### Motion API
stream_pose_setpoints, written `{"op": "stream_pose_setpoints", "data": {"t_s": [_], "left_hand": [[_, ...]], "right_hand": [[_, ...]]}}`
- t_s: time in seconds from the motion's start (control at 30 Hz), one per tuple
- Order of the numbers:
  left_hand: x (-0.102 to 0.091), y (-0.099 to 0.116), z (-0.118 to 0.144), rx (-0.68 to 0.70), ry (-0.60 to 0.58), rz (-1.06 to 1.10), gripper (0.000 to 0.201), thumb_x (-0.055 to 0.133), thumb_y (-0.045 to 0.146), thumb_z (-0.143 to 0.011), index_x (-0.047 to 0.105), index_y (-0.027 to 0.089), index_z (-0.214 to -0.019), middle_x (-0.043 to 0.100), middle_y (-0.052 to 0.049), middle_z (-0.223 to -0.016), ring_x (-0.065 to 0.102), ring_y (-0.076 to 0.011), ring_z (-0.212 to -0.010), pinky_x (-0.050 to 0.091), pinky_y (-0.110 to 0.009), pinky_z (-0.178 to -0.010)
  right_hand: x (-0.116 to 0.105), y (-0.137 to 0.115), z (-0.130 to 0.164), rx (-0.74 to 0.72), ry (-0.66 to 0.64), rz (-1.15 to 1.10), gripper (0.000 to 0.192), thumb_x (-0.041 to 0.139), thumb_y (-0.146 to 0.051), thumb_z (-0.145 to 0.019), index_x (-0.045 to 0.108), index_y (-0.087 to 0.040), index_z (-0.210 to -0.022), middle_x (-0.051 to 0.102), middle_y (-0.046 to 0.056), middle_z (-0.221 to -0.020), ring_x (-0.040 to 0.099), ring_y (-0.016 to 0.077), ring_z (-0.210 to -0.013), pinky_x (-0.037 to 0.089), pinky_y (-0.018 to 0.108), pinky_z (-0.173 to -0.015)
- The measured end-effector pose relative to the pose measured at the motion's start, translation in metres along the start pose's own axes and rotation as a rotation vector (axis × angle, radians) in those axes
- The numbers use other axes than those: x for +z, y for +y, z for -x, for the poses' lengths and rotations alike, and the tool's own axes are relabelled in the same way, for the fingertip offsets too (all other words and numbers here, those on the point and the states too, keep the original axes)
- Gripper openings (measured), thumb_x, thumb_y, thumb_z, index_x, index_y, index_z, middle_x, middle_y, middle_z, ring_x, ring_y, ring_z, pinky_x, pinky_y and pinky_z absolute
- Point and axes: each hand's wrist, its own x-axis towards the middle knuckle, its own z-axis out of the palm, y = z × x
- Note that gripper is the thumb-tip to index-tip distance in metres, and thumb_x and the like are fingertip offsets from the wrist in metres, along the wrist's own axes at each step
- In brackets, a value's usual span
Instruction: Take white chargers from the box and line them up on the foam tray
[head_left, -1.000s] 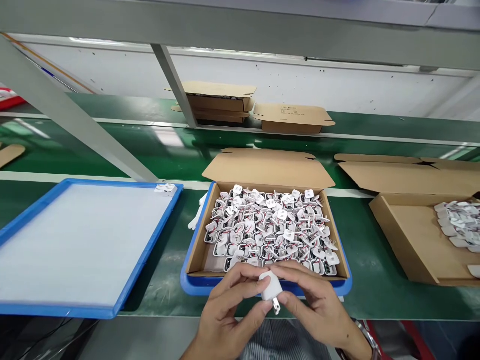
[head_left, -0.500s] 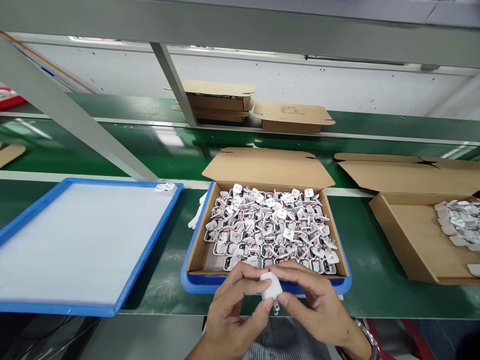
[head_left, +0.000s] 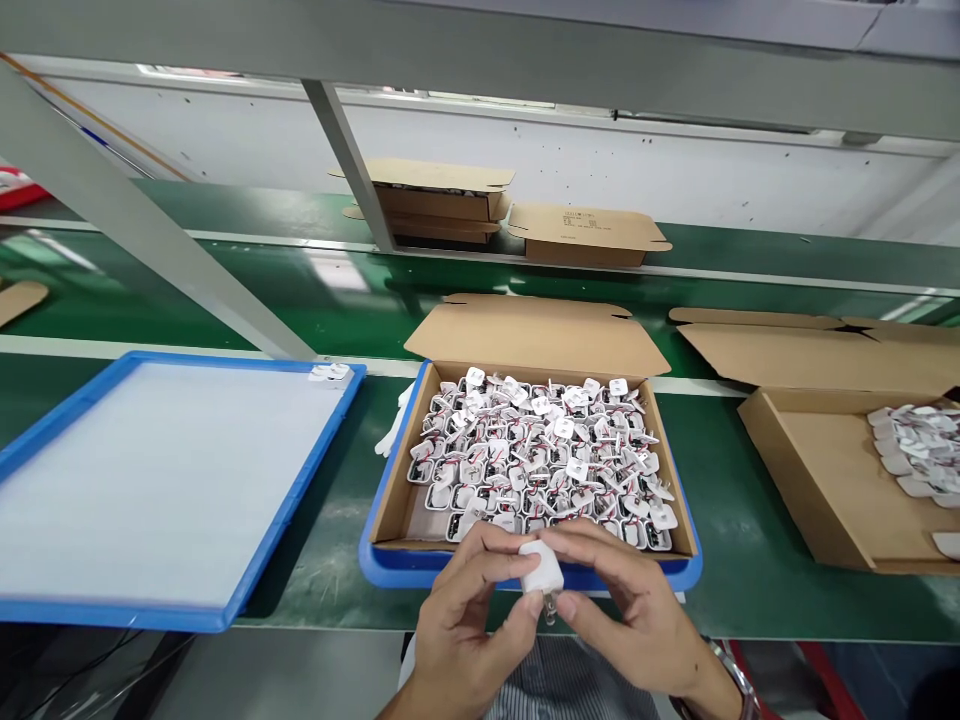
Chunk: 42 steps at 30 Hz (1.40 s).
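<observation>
A small white plug-in charger with metal prongs pointing down toward me is held between both hands, just in front of the filled box. My left hand grips its left side between thumb and fingers. My right hand closes on it from the right, fingers at the top and thumb by the prongs. Behind them a cardboard box holds many open white charger housings with loose covers and red wires. That box sits in a blue tray.
To the left lies a blue-framed white tray with a few small white pieces in its far corner. Another open carton with white parts stands at right. Cartons rest on the back shelf; a slanted grey post crosses the left side.
The charger has tilted slightly between my fingers, and its prongs have shifted a little. Both hands stay in nearly the same place.
</observation>
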Motion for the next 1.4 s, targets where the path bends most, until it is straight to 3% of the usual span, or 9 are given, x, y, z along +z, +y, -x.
{"op": "stream_pose_setpoints", "data": {"t_s": [0.2, 0.33, 0.53, 0.63, 0.7, 0.8, 0.97, 1.13, 1.4], "left_hand": [[-0.002, -0.002, 0.003, 0.018, -0.011, -0.034, 0.031, 0.069, 0.009, -0.091, 0.075, 0.029, -0.114, 0.063, -0.006, -0.108, 0.066, -0.0188, -0.096, 0.059, -0.029, -0.081], [-0.006, -0.001, 0.0, -0.089, -0.046, 0.006, 0.032, 0.067, 0.012, -0.096, 0.075, 0.033, -0.12, 0.065, -0.007, -0.114, 0.069, -0.0204, -0.102, 0.061, -0.03, -0.084], [-0.015, -0.001, 0.0, -0.179, -0.198, -0.013, 0.046, 0.064, 0.019, -0.099, 0.064, 0.041, -0.14, 0.059, -0.009, -0.139, 0.065, -0.0267, -0.125, 0.06, -0.038, -0.1], [-0.015, -0.003, 0.005, -0.196, -0.193, -0.16, 0.059, 0.073, 0.018, -0.092, 0.06, 0.042, -0.145, 0.052, -0.009, -0.15, 0.061, -0.0304, -0.133, 0.06, -0.038, -0.101], [-0.015, -0.004, 0.007, -0.198, -0.184, -0.167, 0.056, 0.069, 0.02, -0.096, 0.058, 0.042, -0.146, 0.05, -0.01, -0.154, 0.057, -0.0309, -0.138, 0.059, -0.039, -0.104], [-0.016, -0.002, 0.003, -0.195, -0.176, -0.008, 0.043, 0.06, 0.023, -0.103, 0.064, 0.04, -0.142, 0.057, -0.009, -0.15, 0.058, -0.0279, -0.138, 0.057, -0.039, -0.108], [-0.017, 0.003, -0.009, -0.215, -0.115, 0.149, 0.031, 0.067, 0.02, -0.1, 0.077, 0.037, -0.123, 0.07, -0.007, -0.13, 0.069, -0.0226, -0.121, 0.061, -0.03, -0.097], [-0.018, 0.005, -0.006, -0.153, -0.109, 0.103, 0.03, 0.067, 0.015, -0.099, 0.078, 0.035, -0.118, 0.07, -0.007, -0.121, 0.07, -0.0208, -0.109, 0.061, -0.029, -0.088], [-0.015, 0.003, 0.001, -0.017, -0.118, -0.003, 0.036, 0.062, 0.008, -0.098, 0.074, 0.032, -0.122, 0.066, -0.007, -0.118, 0.069, -0.0203, -0.108, 0.059, -0.032, -0.088]], "right_hand": [[0.004, -0.002, -0.001, 0.02, 0.034, -0.018, 0.048, 0.064, -0.018, -0.099, 0.062, -0.04, -0.142, 0.071, 0.004, -0.122, 0.07, 0.0155, -0.113, 0.061, 0.031, -0.096], [0.008, 0.005, -0.004, 0.125, 0.058, -0.111, 0.044, 0.065, -0.025, -0.1, 0.061, -0.037, -0.142, 0.072, 0.007, -0.128, 0.074, 0.0194, -0.113, 0.065, 0.037, -0.095], [0.012, 0.01, -0.006, 0.203, 0.099, -0.111, 0.046, 0.063, -0.029, -0.1, 0.056, -0.036, -0.145, 0.074, 0.007, -0.123, 0.076, 0.0176, -0.11, 0.065, 0.033, -0.095], [0.014, 0.008, -0.006, 0.223, 0.118, -0.068, 0.044, 0.061, -0.03, -0.101, 0.056, -0.036, -0.144, 0.073, 0.006, -0.12, 0.076, 0.0165, -0.109, 0.065, 0.029, -0.093], [0.015, 0.007, -0.007, 0.226, 0.125, -0.06, 0.043, 0.061, -0.031, -0.101, 0.058, -0.035, -0.143, 0.073, 0.006, -0.119, 0.076, 0.017, -0.108, 0.065, 0.029, -0.092], [0.016, 0.006, -0.008, 0.202, 0.131, -0.066, 0.041, 0.064, -0.029, -0.099, 0.06, -0.035, -0.14, 0.073, 0.007, -0.123, 0.076, 0.0179, -0.11, 0.065, 0.031, -0.094], [0.017, 0.004, -0.009, 0.134, 0.107, -0.035, 0.037, 0.063, -0.026, -0.1, 0.065, -0.038, -0.135, 0.069, 0.005, -0.128, 0.073, 0.0176, -0.114, 0.063, 0.034, -0.098], [0.013, -0.004, -0.008, 0.045, 0.024, -0.067, 0.04, 0.062, -0.02, -0.1, 0.065, -0.038, -0.135, 0.068, 0.004, -0.119, 0.069, 0.017, -0.11, 0.06, 0.034, -0.096], [0.008, -0.003, -0.005, 0.078, -0.022, -0.12, 0.042, 0.064, -0.022, -0.101, 0.066, -0.043, -0.137, 0.067, 0.004, -0.119, 0.068, 0.0171, -0.108, 0.057, 0.032, -0.091]]}}
